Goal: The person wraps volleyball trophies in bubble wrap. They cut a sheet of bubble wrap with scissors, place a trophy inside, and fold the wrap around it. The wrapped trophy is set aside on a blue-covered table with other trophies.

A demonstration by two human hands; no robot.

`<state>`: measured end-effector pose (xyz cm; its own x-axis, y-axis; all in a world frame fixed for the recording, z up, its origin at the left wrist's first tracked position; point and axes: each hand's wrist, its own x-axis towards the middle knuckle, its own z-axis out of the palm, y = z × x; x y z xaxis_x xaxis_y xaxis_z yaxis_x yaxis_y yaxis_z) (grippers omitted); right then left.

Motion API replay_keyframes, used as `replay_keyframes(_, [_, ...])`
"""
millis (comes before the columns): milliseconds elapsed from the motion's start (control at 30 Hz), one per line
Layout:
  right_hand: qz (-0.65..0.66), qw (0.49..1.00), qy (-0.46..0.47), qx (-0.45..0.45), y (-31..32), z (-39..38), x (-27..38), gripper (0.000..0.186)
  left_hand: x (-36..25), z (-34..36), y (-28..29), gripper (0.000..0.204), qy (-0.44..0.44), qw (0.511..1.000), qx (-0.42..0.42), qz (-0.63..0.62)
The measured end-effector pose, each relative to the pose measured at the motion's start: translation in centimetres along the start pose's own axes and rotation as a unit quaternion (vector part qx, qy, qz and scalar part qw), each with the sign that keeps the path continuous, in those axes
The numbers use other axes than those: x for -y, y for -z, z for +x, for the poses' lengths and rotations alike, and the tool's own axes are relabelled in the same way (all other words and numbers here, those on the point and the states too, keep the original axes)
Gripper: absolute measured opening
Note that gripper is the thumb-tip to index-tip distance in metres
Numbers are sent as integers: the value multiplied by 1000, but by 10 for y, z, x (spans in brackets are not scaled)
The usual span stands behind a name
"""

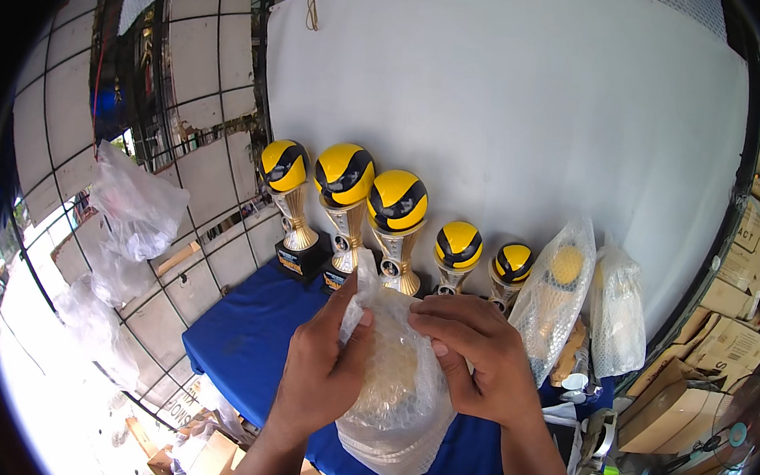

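A bundle of translucent bubble wrap (392, 426) around a pale object lies in the lower middle, over the blue cloth (247, 334). My left hand (326, 358) grips the wrap at its upper left, thumb and fingers pinching a raised flap. My right hand (477, 361) pinches the wrap on the upper right. Behind the bundle stand several gold trophies with yellow and black balls (398, 201) on top. To their right are two upright items in bubble wrap (554, 296) (617, 310); the nearer one shows yellow through the plastic.
A white board (507, 96) backs the table. A wire grid wall (197, 71) with hanging plastic bags (137, 201) runs along the left. Cardboard boxes (724, 345) are piled at the right near a fan (735, 435), with more boxes (211, 461) low at the left.
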<state>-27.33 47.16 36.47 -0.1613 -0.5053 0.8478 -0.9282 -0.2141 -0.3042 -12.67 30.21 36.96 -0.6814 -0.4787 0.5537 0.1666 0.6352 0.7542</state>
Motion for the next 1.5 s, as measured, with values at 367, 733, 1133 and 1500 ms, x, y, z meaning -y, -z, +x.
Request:
replay_keyframes(367, [144, 968, 42, 201, 21, 38, -22, 15, -33, -3, -6, 71, -213, 957, 12, 196])
replay_keyframes(733, [306, 928, -15, 212, 3, 31, -56, 13, -28, -26, -30, 64, -199, 937, -100, 268])
replay_keyframes(1133, [293, 943, 15, 158, 5, 24, -80, 11, -32, -23, -47, 46, -230, 918, -71, 316])
replay_keyframes(1500, [221, 968, -62, 101, 14, 13, -63, 34, -16, -14, -52, 32, -241, 908, -75, 334])
